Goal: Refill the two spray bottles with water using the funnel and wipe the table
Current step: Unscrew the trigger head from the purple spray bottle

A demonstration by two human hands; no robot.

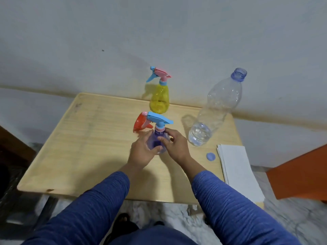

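Purple spray bottle [156, 143] is stood upright at the bench [88, 138] centre, long axis vertical, nozzle aimed rightward toward the water bottle [215, 110]. It is gripped by the left hand [141, 151] and right hand [174, 144], each grip curled round its body. Handling after capping is judged; wiping appears next. Funnel [140, 123] lies just behind; yellow spray bottle [159, 96] farther back.

left hand [141, 150] and right hand [174, 145] gripping purple spray bottle [155, 142], seemingly upright, on table [85, 138]
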